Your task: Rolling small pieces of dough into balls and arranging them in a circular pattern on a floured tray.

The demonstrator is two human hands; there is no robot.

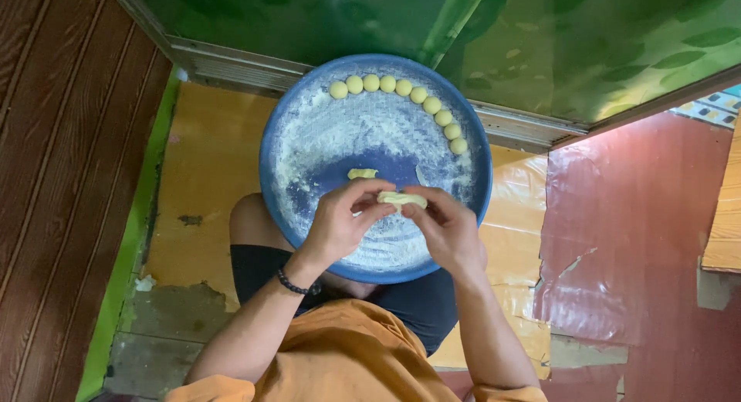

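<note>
A round blue tray point(278, 139), dusted with white flour, rests on my lap. Several small yellow dough balls point(421, 94) line its far right rim in a curved row. My left hand point(340, 220) and my right hand point(444, 224) meet over the near part of the tray. Together they pinch a pale strip of dough point(400, 198) between thumbs and fingertips. A small loose dough piece point(362, 173) lies on the tray just beyond my left hand. A dark bead bracelet point(295, 284) circles my left wrist.
I sit on a worn yellow floor covering point(201, 162). Brown wooden boards point(62, 178) run along the left. A green leaf-patterned sheet point(540, 39) hangs behind the tray. A red sheet point(633, 240) covers the floor at right.
</note>
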